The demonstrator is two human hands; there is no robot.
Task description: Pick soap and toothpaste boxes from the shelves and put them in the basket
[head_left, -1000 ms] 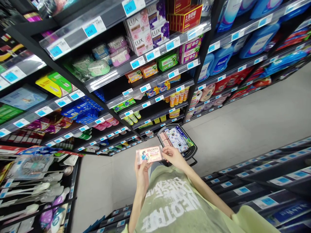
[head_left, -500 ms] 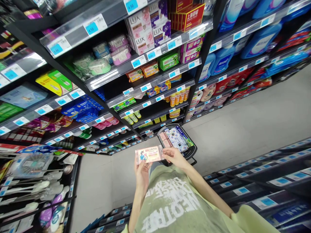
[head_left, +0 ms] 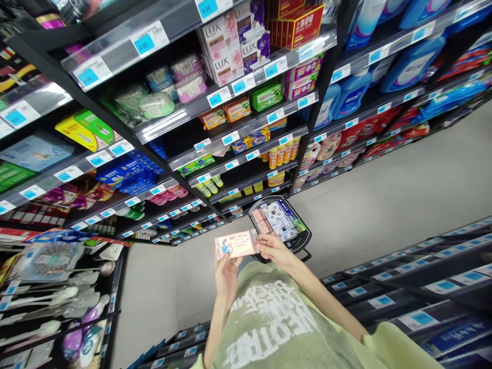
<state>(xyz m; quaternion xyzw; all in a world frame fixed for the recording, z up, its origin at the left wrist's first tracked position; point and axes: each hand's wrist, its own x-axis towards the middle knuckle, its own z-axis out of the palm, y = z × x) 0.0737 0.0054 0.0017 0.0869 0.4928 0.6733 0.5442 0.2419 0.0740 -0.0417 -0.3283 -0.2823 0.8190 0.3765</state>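
Observation:
I hold a small flat pink packet [head_left: 236, 244] with a cartoon picture and red print level in front of my chest. My left hand [head_left: 226, 274] grips its left end from below, fingers closed on it. My right hand [head_left: 275, 249] pinches its right end. Just beyond the packet, a black shopping basket [head_left: 302, 241] stands on the floor, filled with pink and white packets.
Black shelves [head_left: 230, 102] of soap boxes, sponges and small bottles rise ahead and to the left. Blue detergent bottles [head_left: 407, 64] fill the shelves at the upper right. Hanging utensils [head_left: 57, 297] are at the lower left, low shelves [head_left: 423, 287] at the right. Grey floor [head_left: 384, 205] runs between.
The packet and both hands have barely shifted; the view has moved slightly.

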